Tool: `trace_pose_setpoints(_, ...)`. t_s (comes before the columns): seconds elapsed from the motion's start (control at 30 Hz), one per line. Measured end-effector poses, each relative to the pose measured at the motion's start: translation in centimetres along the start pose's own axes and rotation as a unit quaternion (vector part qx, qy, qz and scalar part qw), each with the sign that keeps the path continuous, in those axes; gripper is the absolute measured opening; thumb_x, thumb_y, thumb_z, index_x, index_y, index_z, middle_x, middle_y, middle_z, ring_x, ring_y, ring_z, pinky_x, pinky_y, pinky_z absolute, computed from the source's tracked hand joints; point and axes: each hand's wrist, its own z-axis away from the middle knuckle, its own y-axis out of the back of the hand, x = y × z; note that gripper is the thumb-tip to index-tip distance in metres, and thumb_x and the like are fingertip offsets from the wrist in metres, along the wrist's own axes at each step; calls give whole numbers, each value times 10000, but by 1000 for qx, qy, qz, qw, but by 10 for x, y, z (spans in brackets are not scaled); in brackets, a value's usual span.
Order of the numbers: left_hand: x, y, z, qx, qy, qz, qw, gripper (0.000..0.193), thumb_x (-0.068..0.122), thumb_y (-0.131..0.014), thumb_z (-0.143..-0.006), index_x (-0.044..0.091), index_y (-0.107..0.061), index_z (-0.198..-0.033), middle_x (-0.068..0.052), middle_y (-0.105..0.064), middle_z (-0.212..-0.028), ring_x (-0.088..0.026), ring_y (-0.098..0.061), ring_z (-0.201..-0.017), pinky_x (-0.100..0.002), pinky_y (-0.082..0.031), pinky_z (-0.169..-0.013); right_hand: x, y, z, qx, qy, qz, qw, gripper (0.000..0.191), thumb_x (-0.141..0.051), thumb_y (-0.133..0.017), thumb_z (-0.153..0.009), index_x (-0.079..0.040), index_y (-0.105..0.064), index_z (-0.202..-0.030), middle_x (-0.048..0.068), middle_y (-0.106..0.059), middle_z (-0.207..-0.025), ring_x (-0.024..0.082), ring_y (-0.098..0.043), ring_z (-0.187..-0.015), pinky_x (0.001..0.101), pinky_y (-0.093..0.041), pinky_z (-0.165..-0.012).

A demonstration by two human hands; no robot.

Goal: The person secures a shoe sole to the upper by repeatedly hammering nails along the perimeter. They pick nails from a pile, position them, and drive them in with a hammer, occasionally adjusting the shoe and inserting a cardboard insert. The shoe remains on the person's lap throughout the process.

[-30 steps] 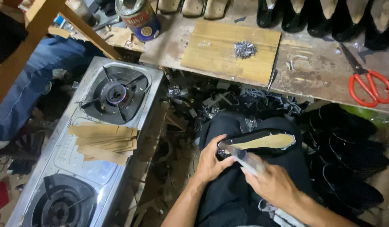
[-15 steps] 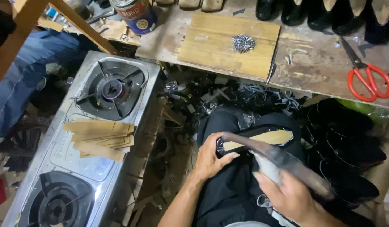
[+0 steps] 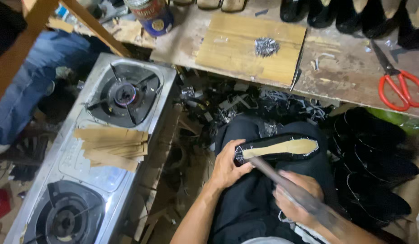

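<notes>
round tin can (image 3: 151, 16) at bench's top edge, blue label with yellow-red patch

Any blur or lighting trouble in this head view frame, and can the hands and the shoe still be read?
Head view: the tool and right hand are smeared by motion blur; the left hand and shoe are fairly sharp. Lighting is dim and uneven: the bench is brighter, the black shoes at right merge into shadow.

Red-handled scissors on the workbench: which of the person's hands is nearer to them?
Right. The right hand grips a hammer below the red-handled scissors; the left hand, holding the shoe, sits farther left.
</notes>
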Motion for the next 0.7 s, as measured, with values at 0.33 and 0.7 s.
trace_pose_setpoints(0.33,15,10,-5,-3,68,15,998,728,376,-909,-708,50,-603,-1282,-159,-690,-1140,-329,-692,-1086,-397,-544,-939,4,-4,7,-67,3,73,995,525,-181,-804,-801,38,-603,-1234,153,-743,-783,277,-752,-637,378,-577,-552)
trace_pose_setpoints(0.7,0,13,-13,-71,100,38,992,762,394,-881,-720,39,-582,-1324,-149,-725,-1121,-278,-712,-1082,-369,-545,-942,28,-9,20,-12,39,154,987,501,-221,-779,-801,49,-625,-1193,183,-744,-832,306,-734,-652,359,-580,-559)
